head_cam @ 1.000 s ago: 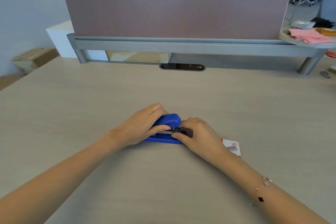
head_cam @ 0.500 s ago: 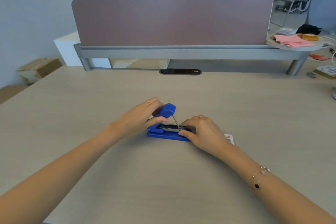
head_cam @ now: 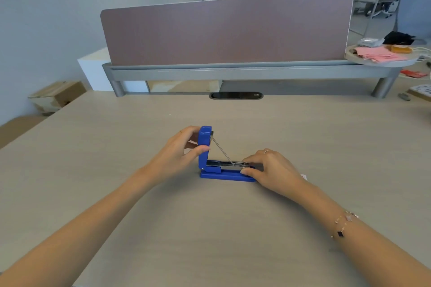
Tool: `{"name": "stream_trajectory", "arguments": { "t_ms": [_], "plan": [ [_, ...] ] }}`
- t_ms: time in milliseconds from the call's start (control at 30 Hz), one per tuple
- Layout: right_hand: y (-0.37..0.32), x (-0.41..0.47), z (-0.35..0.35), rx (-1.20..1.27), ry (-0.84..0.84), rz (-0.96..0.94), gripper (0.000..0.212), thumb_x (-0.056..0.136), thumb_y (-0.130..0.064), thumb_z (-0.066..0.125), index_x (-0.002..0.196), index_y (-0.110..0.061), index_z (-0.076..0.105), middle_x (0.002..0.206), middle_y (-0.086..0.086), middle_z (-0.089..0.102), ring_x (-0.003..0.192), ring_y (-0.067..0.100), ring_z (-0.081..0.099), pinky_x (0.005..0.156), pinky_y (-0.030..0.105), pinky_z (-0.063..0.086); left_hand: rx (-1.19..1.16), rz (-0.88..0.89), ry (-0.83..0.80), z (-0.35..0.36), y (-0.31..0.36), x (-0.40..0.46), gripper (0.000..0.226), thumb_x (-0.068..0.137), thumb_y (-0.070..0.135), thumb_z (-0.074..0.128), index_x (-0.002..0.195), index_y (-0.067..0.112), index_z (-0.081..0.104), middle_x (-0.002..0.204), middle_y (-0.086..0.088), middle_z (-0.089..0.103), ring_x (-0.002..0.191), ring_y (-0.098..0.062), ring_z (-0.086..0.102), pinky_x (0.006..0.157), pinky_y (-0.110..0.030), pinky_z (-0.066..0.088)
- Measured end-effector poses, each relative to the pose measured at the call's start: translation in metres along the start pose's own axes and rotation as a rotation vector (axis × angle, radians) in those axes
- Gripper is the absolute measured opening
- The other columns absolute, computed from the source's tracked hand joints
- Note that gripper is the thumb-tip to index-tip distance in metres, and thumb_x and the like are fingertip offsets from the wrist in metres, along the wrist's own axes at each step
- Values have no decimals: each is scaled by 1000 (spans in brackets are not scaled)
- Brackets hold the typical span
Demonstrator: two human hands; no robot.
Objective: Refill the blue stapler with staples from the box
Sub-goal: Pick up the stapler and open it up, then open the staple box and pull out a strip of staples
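The blue stapler (head_cam: pixel 224 175) lies on the desk (head_cam: pixel 210 228) in front of me, its lid (head_cam: pixel 204 147) swung up to vertical. The metal staple channel (head_cam: pixel 229 165) is exposed, and a thin spring rod runs from the lid down into it. My left hand (head_cam: pixel 179 149) grips the raised lid from the left. My right hand (head_cam: pixel 270 170) pinches the front end of the stapler's base and channel. Only a white corner of the staple box (head_cam: pixel 304 176) peeks out behind my right wrist.
A mauve divider panel (head_cam: pixel 224 32) on a grey rail closes off the back of the desk, with a cable slot (head_cam: pixel 236 95) below it. A person stands behind the panel. A round shelf with pink papers (head_cam: pixel 382 55) sits at the far right. Cardboard boxes (head_cam: pixel 56 96) lie beyond the left edge.
My left hand has swung the stapler's lid from closed to fully upright, exposing the staple channel. My right hand stayed on the front end. The camera has tilted up.
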State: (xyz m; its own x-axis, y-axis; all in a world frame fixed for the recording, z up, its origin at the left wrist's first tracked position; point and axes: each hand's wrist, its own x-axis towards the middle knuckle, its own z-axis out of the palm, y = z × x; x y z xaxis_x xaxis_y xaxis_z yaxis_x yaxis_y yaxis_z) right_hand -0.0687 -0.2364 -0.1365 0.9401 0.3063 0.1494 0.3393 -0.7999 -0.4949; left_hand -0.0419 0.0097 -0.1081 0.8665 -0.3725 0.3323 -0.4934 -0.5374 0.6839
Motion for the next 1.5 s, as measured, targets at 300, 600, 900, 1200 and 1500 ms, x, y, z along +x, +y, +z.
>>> {"name": "stream_trajectory", "arguments": {
  "t_ms": [300, 600, 900, 1200, 1500],
  "plan": [
    [-7, -2, -4, -4, -19, 22, 19, 87, -34, 58, 103, -29, 67, 94, 1, 69, 95, 19, 54, 81, 38, 49, -109, -102, 18, -25, -10, -13, 25, 86, 11, 67, 95, 30, 53, 89, 17, 68, 85, 6, 65, 77, -8, 48],
    [-9, -2, -3, 24, -21, 40, 15, 87, -33, 59, 98, -27, 68, 91, 3, 70, 92, 19, 54, 82, 41, 50, -41, -141, -65, -53, -38, -23, 25, 76, 24, 78, 91, 18, 58, 89, 6, 65, 77, -9, 61, 75, -22, 50],
    [-3, 0, 1, 42, -8, 18, 16, 86, -33, 60, 100, -31, 67, 92, 1, 68, 91, 19, 54, 81, 39, 49, 71, -213, -108, -52, -63, -31, 23, 69, 26, 83, 84, 20, 66, 94, 5, 66, 85, -11, 63, 79, -25, 48],
    [0, 1, 3, 44, -7, -10, 17, 87, -33, 59, 102, -28, 66, 93, 1, 68, 89, 17, 54, 81, 35, 49, 217, -193, -112, -44, -76, -36, 27, 67, 37, 83, 87, 26, 67, 89, 7, 66, 86, -11, 60, 78, -29, 50],
    [20, -14, -24, 38, -131, 27, 60, 77, -46, 67, 131, -28, 46, 127, -8, 53, 118, 9, 41, 98, 23, 35, 404, -191, -276, -51, -73, -32, 24, 77, 38, 74, 87, 47, 53, 96, 10, 60, 90, -6, 55, 81, -26, 45]
  ]
}}
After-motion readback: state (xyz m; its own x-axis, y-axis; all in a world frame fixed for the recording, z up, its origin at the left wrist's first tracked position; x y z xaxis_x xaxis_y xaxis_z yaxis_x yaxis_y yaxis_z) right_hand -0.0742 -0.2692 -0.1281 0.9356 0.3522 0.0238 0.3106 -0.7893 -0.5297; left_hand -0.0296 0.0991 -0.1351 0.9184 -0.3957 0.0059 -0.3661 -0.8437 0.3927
